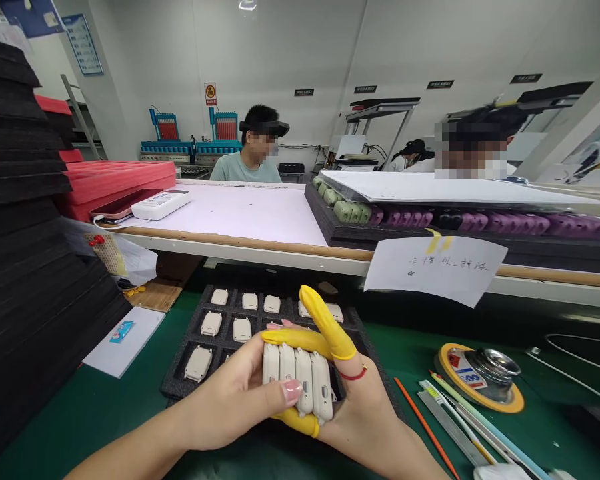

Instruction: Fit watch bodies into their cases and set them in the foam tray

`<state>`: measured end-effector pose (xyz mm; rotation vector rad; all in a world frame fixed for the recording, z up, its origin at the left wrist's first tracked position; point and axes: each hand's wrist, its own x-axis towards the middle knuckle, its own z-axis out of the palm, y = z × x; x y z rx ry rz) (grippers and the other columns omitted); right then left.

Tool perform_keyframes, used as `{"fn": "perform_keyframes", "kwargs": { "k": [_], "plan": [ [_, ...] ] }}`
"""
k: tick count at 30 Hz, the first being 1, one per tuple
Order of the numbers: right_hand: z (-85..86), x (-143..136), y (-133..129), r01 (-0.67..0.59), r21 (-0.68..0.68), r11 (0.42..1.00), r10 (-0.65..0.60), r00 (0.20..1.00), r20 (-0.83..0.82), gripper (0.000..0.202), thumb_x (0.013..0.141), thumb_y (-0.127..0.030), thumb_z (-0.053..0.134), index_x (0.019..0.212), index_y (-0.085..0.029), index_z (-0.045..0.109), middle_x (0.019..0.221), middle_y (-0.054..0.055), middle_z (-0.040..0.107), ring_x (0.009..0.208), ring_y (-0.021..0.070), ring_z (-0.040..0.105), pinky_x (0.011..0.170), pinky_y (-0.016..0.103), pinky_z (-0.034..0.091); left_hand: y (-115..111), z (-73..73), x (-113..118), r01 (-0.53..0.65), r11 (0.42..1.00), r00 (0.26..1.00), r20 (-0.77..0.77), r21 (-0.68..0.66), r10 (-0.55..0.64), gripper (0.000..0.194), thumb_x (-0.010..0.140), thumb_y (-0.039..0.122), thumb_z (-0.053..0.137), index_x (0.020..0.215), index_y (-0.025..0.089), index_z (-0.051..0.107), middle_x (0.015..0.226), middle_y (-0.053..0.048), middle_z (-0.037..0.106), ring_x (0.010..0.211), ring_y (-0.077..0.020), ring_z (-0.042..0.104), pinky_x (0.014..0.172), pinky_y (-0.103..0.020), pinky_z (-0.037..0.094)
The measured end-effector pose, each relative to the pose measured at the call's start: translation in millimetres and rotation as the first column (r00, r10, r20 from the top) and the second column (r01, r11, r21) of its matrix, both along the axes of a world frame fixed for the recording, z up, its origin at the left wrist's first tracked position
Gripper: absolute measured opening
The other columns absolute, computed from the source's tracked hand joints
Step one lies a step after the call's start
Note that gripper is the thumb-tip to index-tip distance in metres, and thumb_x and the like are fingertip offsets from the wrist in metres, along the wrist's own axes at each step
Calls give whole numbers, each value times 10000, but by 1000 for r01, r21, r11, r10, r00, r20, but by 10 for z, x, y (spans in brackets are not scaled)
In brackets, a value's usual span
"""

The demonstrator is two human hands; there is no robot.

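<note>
Several beige watch cases stand side by side in a row between my two hands, above a black foam tray. My left hand closes round the row's left end, its thumb pressed on the front faces. From the right, my right hand grips the same row. Yellow finger cots cover fingers above and below the cases, and a cot-covered digit of the right hand points up, off the cases. More watch cases lie singly in the tray's compartments; my hands hide part of the tray.
Tweezers, sticks and a steel ruler lie right, near a yellow-rimmed round container. Black foam sheets are stacked left. A shelf crosses ahead, carrying a foam tray of green and purple cases. Co-workers sit beyond.
</note>
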<state>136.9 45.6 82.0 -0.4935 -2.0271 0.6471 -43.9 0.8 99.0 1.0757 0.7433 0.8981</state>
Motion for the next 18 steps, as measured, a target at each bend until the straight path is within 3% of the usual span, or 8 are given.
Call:
{"fn": "perform_keyframes", "kwargs": {
  "k": [6,11,18],
  "plan": [
    [-33,-16,15,-14,9,1000,14,1000,-5,811,760,-206,822,1449,-345,418,1270,23,702,1097,224,715,972,311,593,-8,-25,38,-31,999,1000,0,35,31,484,871,427,731,1280,235,556,1205,-55,668,1184,-245,607,960,-344,484],
    [-56,-31,17,9,49,999,-10,1000,11,671,802,-222,774,1390,-327,468,1262,38,699,1080,211,714,955,297,596,-7,-92,98,-126,990,991,-33,66,128,496,847,413,761,1264,244,552,1176,-49,675,1134,-232,620,951,-358,505],
    [-40,-50,32,2,171,985,-9,999,38,685,895,-268,688,1497,-304,363,1253,76,700,1174,245,675,935,330,608,42,-93,112,-128,987,991,-32,98,132,617,717,392,866,1209,197,550,1188,-86,682,1120,-261,635,948,-390,518]
  ]
}}
